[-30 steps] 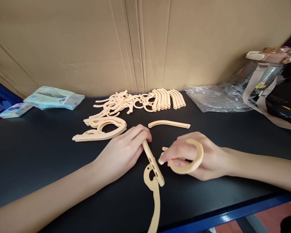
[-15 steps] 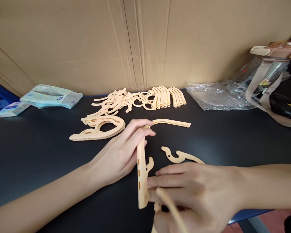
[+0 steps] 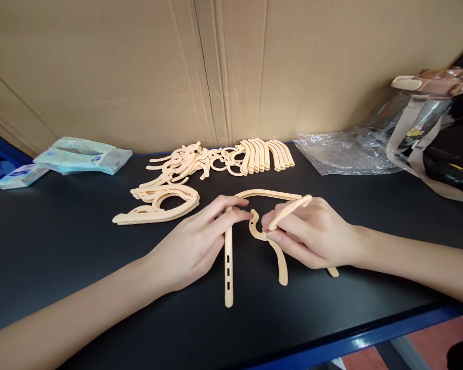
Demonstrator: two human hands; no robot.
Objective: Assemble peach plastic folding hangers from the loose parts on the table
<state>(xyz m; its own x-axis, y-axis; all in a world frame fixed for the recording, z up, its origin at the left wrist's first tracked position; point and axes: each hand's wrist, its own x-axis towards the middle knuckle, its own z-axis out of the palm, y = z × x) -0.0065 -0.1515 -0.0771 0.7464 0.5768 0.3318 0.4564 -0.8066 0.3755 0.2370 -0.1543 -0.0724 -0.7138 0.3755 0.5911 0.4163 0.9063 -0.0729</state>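
Note:
My left hand (image 3: 200, 241) is closed on the upper end of a slotted beige bar (image 3: 229, 267), which points toward the table's front edge. My right hand (image 3: 312, 234) pinches a beige hook piece (image 3: 280, 257) between thumb and fingers. Another beige piece (image 3: 291, 209) slants up across the right fingers; whether it joins the hook is hidden. Behind both hands lies a curved beige arm (image 3: 270, 193). The tip of one more piece (image 3: 333, 271) shows below my right hand.
On the black table (image 3: 170, 329), folded beige pieces (image 3: 158, 216) lie left, with loose pieces (image 3: 189, 162) and lined-up arms (image 3: 256, 155) behind. Tissue packs (image 3: 85, 154) stand far left; a plastic bag (image 3: 343, 151) and strapped bottle (image 3: 428, 110) are right. Cardboard (image 3: 119, 77) rises behind.
My right hand has moved up and away from the near edge, bringing beige pieces near my left fingertips. The slotted bar has turned slightly in my left hand, which stays about in place.

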